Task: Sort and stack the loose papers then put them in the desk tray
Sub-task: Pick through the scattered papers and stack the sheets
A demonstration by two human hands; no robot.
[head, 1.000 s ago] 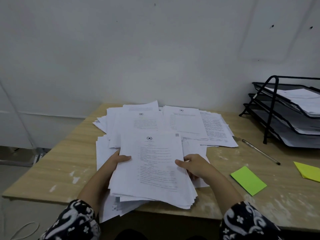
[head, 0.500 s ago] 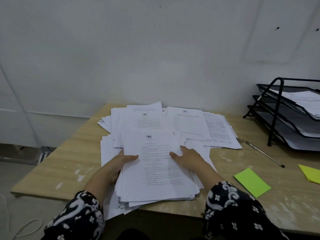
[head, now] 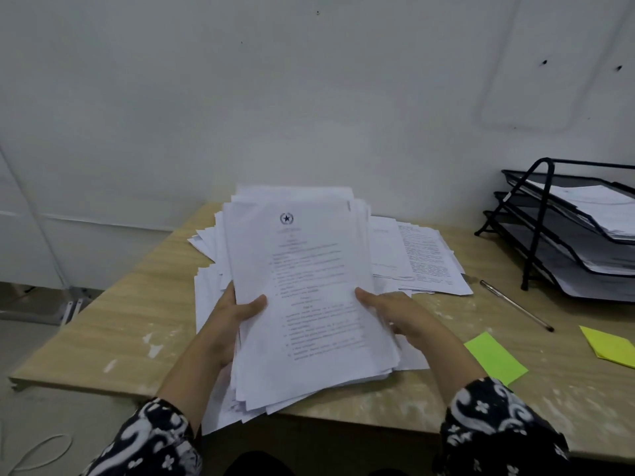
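At the centre of the frame the person holds a thick stack of papers point(head: 309, 297) tilted up off the worktop point(head: 113, 324), the left hand point(head: 237, 314) pinching its left edge with the thumb on top, the right hand point(head: 391, 312) gripping the right edge. The step looks like gathering; the ragged bottom edges suggest squaring them next, then carrying them to the desk tray point(head: 563, 235) at the right. More loose sheets point(head: 419, 259) lie behind. The top page bears a star emblem; its text is too blurred to read.
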